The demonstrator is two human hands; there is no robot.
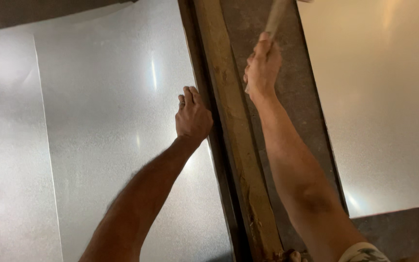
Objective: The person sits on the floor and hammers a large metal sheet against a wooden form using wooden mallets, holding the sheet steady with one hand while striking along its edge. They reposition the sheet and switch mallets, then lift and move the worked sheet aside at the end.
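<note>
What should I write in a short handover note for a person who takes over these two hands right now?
Left hand: pressed flat, palm down, on the large metal sheet, at its right edge beside the wooden beam.
Right hand: raised above the beam, closed around a wooden handle; the head of the tool is out of view.
Another metal sheet lies to the right on the grey floor.
Done: the sheet edge lies along the beam, held down.
Left: I see no fold or hammer marks along the edge; what remains cannot be judged.

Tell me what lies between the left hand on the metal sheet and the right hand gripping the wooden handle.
In the head view, a long wooden beam runs between the left hand and right hand.
</note>
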